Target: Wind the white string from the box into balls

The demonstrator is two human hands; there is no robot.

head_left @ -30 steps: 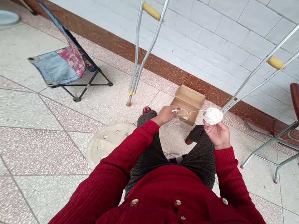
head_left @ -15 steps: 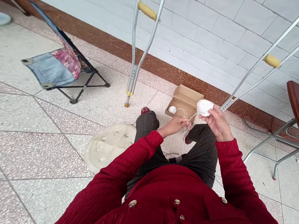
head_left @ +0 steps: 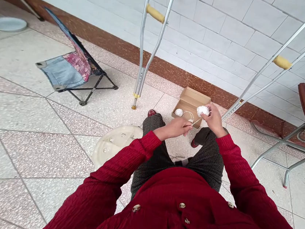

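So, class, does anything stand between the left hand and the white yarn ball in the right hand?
Nothing visible blocks the gap; only a thin white strand runs from the left hand toward the held white yarn ball.

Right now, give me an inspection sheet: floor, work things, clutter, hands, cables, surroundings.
Floor: patterned tile floor.
Work things: held white ball of string; another white ball inside an open cardboard box.
Clutter: pale round item beside the left leg.
Hands: right hand grips the held ball; left hand pinches string beside it.
Cables: nothing seen.
Surroundings: two crutches, folding chair, tiled wall.
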